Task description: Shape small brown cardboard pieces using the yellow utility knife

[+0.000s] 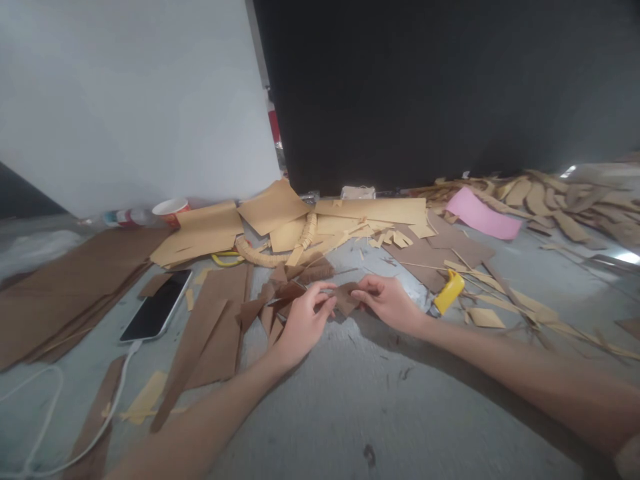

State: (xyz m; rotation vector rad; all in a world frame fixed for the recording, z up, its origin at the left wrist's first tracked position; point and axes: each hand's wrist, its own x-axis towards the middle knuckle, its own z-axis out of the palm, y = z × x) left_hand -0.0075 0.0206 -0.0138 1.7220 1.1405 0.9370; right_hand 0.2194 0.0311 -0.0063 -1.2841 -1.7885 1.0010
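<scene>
My left hand (pixel 304 320) and my right hand (pixel 388 301) meet over the grey floor, both pinching a small dark brown cardboard piece (pixel 346 297) between them. Fingers of both hands are curled on it. Just left of my left hand lies a cluster of similar dark brown pointed cardboard cuts (pixel 273 297). A yellow utility knife (pixel 449 292) lies on the floor right beside my right wrist.
A phone (pixel 157 307) on a white cable lies to the left beside long brown cardboard strips (pixel 210 333). Tan cardboard sheets (pixel 273 207), a corrugated curved strip (pixel 265 257), a pink sheet (pixel 483 215), a paper cup (pixel 171 211) and a black panel (pixel 425 93) stand behind.
</scene>
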